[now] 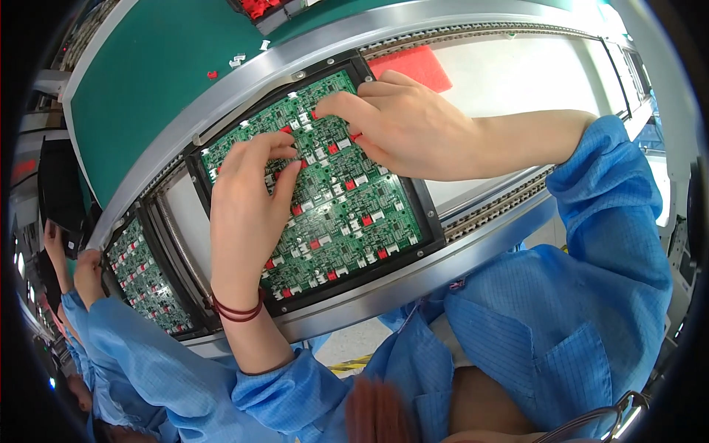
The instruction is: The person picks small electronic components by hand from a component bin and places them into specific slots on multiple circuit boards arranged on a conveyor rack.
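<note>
A green circuit-board panel [347, 214] with many white and red connectors lies in a black frame [436, 221] on the conveyor rails in front of me. My left hand [247, 203] is over its left side, fingers bent. Its index finger and thumb are apart, their tips beside red connectors [303, 164]. My right hand [413, 125] reaches over the far right part. Its index fingertip is against a red connector [314, 114], and its thumb is close to another. Neither hand shows anything held between the fingers, though the right hand's other fingertips are partly hidden.
A second framed board panel [148, 273] sits on the rails at left, by a co-worker's hand [88, 277]. Loose connectors [236, 60] lie on the green mat [140, 88]. Beyond them stands a box of red parts [262, 9]. A red pad [413, 68] lies behind my right hand.
</note>
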The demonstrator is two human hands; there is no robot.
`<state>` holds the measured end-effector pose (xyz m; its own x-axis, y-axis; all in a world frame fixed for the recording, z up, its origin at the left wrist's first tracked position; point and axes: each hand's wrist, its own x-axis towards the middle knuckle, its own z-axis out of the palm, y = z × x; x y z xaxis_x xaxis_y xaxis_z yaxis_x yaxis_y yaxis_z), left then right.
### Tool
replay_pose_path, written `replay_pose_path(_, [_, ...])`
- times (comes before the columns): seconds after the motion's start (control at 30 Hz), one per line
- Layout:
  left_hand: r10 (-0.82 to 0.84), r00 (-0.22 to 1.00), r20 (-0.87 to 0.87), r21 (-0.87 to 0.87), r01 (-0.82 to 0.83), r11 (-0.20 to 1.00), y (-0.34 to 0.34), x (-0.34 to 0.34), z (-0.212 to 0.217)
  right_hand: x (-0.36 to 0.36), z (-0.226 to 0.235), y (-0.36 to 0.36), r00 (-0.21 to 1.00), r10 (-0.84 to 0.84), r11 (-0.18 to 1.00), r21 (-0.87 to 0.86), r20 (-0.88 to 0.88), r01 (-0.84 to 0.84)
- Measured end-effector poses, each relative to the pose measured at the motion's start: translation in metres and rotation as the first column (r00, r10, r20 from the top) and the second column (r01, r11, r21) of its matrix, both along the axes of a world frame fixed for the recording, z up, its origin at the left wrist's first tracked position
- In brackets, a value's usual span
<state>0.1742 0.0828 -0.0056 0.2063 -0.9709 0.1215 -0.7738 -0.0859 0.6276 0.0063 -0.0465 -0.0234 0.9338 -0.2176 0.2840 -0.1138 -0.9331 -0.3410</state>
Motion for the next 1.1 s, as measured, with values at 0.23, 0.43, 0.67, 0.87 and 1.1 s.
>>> replay_pose_path(0.23, [0.053, 0.982, 0.181, -0.136, -0.029, 0.99, 0.0, 0.007, 0.0, 0.0, 0.006, 0.002, 0.997, -0.053, 0.998, 0.024, -0.058, 0.054])
replay_pose_path(0.43, [0.031, 0.981, 0.192, -0.173, 0.002, 0.985, -0.005, -0.002, 0.006, -0.008, 0.015, -0.006, 0.993, -0.092, 0.987, 0.124, -0.08, 0.101])
replay_pose_path(0.67, [0.047, 0.978, 0.203, -0.182, -0.009, 0.983, -0.005, 0.003, 0.009, -0.005, 0.017, -0.01, 0.99, -0.078, 0.981, 0.171, -0.114, 0.097])
replay_pose_path(0.87, [0.014, 0.978, 0.208, -0.227, 0.034, 0.973, -0.01, 0.009, 0.008, -0.006, 0.015, -0.013, 0.994, -0.086, 0.981, 0.171, -0.064, 0.096])
replay_pose_path(1.1, [0.053, 0.967, 0.249, -0.398, 0.053, 0.916, -0.008, 0.016, -0.016, -0.008, 0.027, -0.006, 0.997, -0.039, 0.989, 0.137, -0.062, 0.048])
